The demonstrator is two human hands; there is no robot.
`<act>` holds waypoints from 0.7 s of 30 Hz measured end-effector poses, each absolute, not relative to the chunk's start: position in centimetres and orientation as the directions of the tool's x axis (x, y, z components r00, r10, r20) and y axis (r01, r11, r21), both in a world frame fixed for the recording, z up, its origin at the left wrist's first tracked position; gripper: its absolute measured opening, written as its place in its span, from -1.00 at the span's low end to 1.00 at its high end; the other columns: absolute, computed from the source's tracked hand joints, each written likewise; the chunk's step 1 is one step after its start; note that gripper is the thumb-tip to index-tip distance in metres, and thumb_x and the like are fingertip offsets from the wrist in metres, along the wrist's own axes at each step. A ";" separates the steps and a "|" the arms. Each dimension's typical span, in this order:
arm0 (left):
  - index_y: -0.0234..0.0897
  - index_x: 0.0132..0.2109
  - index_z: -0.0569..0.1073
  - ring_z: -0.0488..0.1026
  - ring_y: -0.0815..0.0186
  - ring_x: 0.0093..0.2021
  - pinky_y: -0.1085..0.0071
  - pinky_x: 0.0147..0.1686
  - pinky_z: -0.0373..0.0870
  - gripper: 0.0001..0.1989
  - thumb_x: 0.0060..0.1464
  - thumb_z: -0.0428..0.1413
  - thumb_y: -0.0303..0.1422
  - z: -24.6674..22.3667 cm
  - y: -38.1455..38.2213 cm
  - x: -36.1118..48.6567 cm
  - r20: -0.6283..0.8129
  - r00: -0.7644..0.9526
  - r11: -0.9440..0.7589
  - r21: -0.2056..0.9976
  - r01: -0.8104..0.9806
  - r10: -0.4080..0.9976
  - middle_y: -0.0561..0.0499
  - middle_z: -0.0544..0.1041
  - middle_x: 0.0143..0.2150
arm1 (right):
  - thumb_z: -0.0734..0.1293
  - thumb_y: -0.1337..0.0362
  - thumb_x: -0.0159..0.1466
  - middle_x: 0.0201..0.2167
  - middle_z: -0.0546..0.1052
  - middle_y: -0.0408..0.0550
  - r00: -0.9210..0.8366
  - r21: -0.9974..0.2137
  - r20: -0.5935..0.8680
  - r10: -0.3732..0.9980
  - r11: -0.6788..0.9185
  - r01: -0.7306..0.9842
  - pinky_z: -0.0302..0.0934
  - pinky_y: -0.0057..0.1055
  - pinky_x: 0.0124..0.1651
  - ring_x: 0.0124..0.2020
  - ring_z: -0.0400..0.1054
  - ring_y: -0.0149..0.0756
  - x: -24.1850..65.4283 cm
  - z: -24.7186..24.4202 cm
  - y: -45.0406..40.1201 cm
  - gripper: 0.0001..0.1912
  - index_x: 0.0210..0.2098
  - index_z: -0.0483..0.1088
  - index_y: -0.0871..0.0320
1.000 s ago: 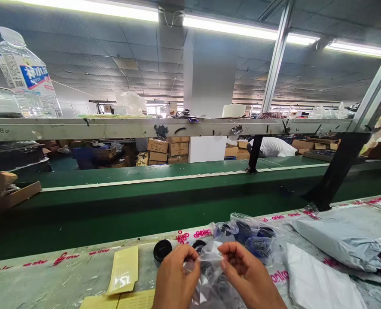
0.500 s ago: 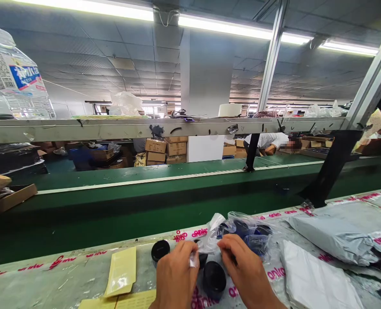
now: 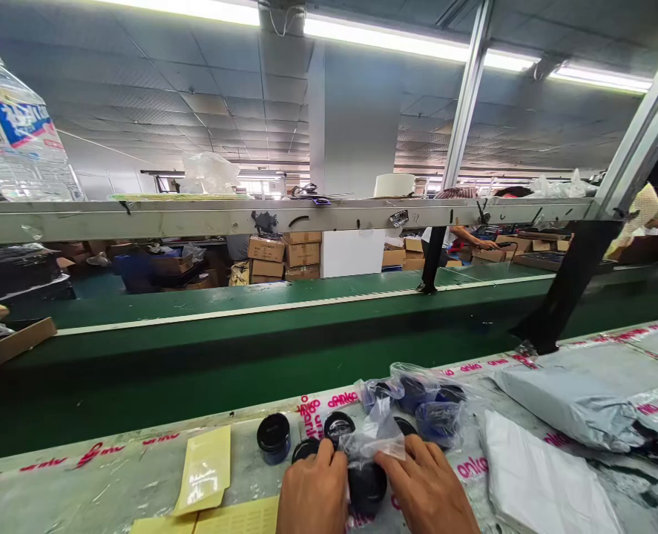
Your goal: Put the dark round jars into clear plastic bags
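Observation:
My left hand (image 3: 314, 489) is closed, pinching one edge of a small clear plastic bag (image 3: 381, 430). On the bag's other side, my right hand (image 3: 429, 482) grips it between thumb and fingers. The bag lies stretched over a black-capped jar (image 3: 366, 489) that stands between my hands. Just beyond my left fingers are another black jar (image 3: 338, 425) and a partly covered one (image 3: 305, 449). A dark blue jar with a black lid (image 3: 274, 439) stands apart to the left. Past my right hand lie several bagged jars (image 3: 440, 421) in clear film.
Yellow label sheets (image 3: 205, 471) lie at left, white bags (image 3: 545, 475) and a grey plastic packet (image 3: 573, 408) at right. A green conveyor belt (image 3: 195, 386) runs behind the bench, under a metal shelf rail (image 3: 211, 221). Another person's arm (image 3: 473, 239) shows beyond it.
Both hands have come down and nearer me, with the clear bag now spread over the jar. More jars show behind my left hand. The person in the background has shifted from bending over.

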State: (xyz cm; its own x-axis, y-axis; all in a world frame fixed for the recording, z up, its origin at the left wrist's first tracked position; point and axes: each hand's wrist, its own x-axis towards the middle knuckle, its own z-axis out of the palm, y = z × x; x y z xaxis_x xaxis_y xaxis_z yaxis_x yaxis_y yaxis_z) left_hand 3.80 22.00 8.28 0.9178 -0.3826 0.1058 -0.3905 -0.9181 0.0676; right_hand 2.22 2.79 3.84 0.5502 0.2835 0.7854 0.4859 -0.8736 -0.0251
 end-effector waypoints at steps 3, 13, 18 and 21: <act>-0.15 -0.11 0.55 0.61 0.10 -0.19 0.34 -0.27 0.46 -0.73 0.16 0.07 -0.57 9.0 21.9 3.7 0.002 0.917 -0.915 0.052 -0.399 -0.400 -0.02 0.57 -0.09 | 0.18 0.60 0.18 -0.43 0.53 -0.11 0.576 -0.043 0.776 0.259 -0.888 0.458 -0.01 -0.23 -0.27 -0.34 0.25 -0.11 2.1 3.6 2.7 -0.62 -0.23 0.44 0.02; -0.17 -0.01 0.53 0.60 -0.06 -0.06 0.14 -0.13 0.51 -0.64 0.13 0.03 -0.58 10.4 21.5 3.3 -0.237 0.907 -0.936 0.137 -0.324 -0.349 -0.11 0.63 -0.06 | 0.13 0.47 0.32 -0.39 0.54 -0.18 0.777 -0.229 0.586 0.232 -0.872 0.433 0.31 -0.48 -0.43 -0.45 0.51 -0.32 0.8 2.3 1.5 -0.76 -0.20 0.29 0.00; -0.19 -0.03 0.54 0.59 -0.07 -0.05 0.12 -0.09 0.50 -0.66 0.09 0.09 -0.58 10.5 21.4 3.3 -0.249 0.907 -0.937 0.172 -0.304 -0.340 -0.12 0.64 -0.07 | 0.15 0.37 0.37 -0.48 0.52 -0.23 0.845 -0.322 0.512 0.156 -0.877 0.357 0.31 -0.48 -0.50 -0.54 0.50 -0.32 0.9 2.3 1.5 -0.85 -0.27 0.24 -0.02; -0.17 -0.02 0.54 0.59 -0.10 -0.04 0.07 -0.06 0.49 -0.69 0.18 0.03 -0.53 10.4 21.4 3.4 -0.228 0.918 -0.940 0.185 -0.286 -0.324 -0.14 0.65 -0.08 | 0.13 0.34 0.41 -0.46 0.53 -0.22 0.869 -0.376 0.484 0.105 -0.871 0.315 0.34 -0.47 -0.45 -0.49 0.52 -0.32 1.1 2.3 1.8 -0.85 -0.26 0.25 -0.02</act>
State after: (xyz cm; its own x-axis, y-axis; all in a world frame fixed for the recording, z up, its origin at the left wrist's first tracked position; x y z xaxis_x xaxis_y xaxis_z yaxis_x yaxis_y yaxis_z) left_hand 3.36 21.36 10.35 0.9181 -0.3238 -0.2284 -0.2856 -0.9403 0.1851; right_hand 1.13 1.77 2.35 0.8688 0.1045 0.4840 0.3146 -0.8714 -0.3765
